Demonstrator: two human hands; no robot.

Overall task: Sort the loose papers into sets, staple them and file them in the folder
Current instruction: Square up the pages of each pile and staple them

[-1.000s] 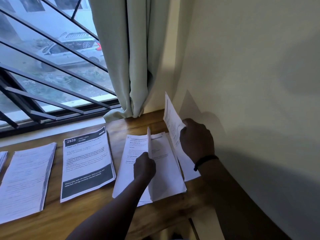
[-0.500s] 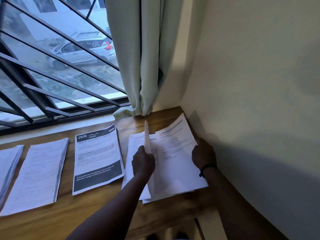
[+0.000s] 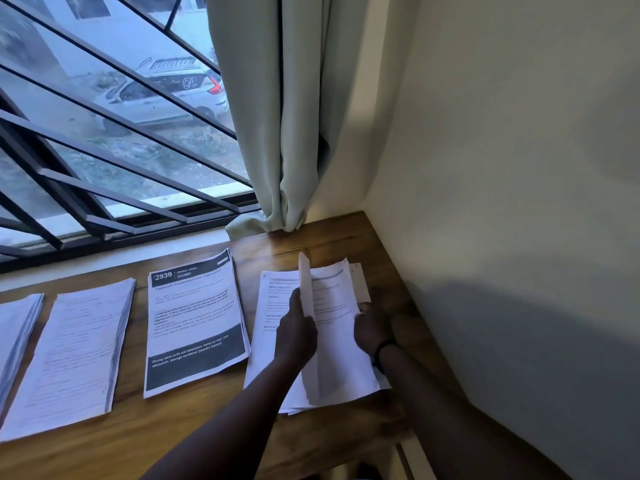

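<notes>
Several stacks of printed paper lie in a row on the wooden table. The rightmost pile of loose papers sits near the table's right corner. My left hand holds a sheet of it up on edge. My right hand presses the right edge of a top sheet lying nearly flat on that pile. To the left lie a stack with a black "2939" header, a white stack and part of another stack at the left edge. No stapler or folder is in view.
A cream wall bounds the table on the right. A pale curtain hangs to the table's back corner. A barred window runs along the back. The table's front edge drops off near my arms.
My right hand has lowered the sheet it held upright against the wall onto the rightmost pile. My left hand still holds its sheet on edge. The camera has turned left and moved closer.
</notes>
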